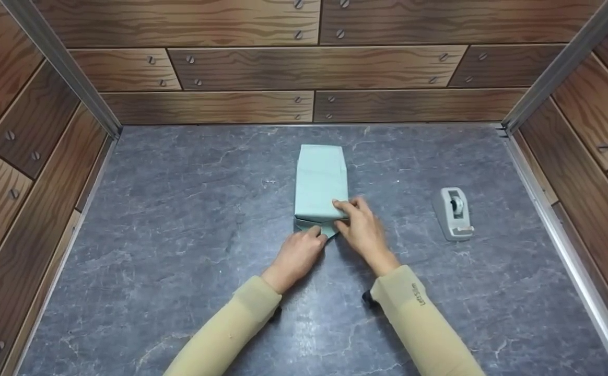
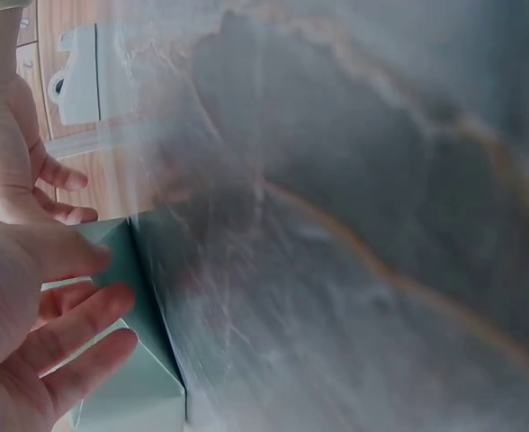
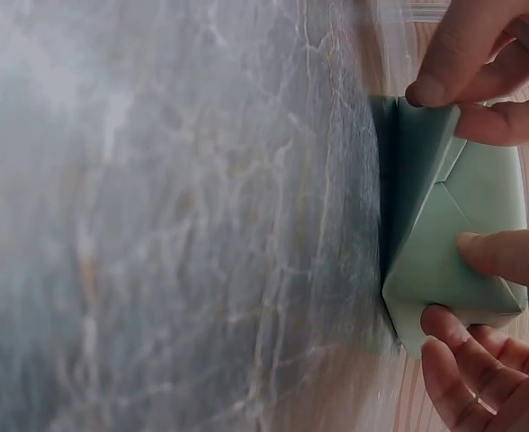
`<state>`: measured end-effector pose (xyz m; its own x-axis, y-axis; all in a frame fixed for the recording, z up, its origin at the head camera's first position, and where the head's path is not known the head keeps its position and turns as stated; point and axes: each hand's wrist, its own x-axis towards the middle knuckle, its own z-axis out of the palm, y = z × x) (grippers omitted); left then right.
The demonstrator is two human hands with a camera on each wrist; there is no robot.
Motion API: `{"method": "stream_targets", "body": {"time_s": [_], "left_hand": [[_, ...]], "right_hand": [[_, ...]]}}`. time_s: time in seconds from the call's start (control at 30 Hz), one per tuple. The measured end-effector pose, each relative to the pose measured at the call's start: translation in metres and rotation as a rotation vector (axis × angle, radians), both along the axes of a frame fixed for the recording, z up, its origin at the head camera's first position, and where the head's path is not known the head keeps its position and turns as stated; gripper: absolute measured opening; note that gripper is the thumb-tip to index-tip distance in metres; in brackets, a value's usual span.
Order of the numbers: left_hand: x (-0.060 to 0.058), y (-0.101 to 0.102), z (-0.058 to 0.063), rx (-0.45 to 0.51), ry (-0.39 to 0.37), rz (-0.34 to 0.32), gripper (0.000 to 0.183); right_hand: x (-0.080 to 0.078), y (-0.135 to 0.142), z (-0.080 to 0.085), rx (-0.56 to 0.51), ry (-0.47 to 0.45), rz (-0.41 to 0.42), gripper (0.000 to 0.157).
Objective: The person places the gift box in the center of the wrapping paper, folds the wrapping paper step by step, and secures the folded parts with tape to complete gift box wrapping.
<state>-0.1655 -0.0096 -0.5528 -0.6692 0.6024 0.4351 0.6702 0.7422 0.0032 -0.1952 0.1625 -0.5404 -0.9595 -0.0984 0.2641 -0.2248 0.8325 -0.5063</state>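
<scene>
Two hands work at the near end of a green wrapped box [image 1: 321, 177] on the grey table [image 1: 189, 209].
The box lies about the middle of the table, its long side pointing away from the person. The left hand [image 1: 297, 257] pinches the paper flap [image 3: 417, 157] at this near end, between thumb and finger. The right hand [image 1: 364, 233] holds the near right corner, its thumb and fingers bent around it, touching the paper. A white tape dispenser [image 1: 446, 222] stands to the right, well apart from both hands.
</scene>
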Motion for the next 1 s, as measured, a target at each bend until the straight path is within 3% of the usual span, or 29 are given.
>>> {"method": "stream_targets", "body": {"time_s": [0.4, 0.6, 1.0], "left_hand": [[-0.006, -0.002, 0.004, 0.001, 0.132, 0.06, 0.013], [-0.01, 0.0, 0.005, 0.025, 0.187, 0.052, 0.017], [-0.012, -0.001, 0.009, 0.0, 0.123, 0.055, 0.012]], "right_hand": [[-0.001, 0.0, 0.001, 0.018, -0.011, 0.002, 0.049], [-0.001, 0.0, 0.0, 0.014, -0.018, 0.009, 0.05], [0.0, 0.001, 0.0, 0.016, -0.003, 0.018, 0.049]]}}
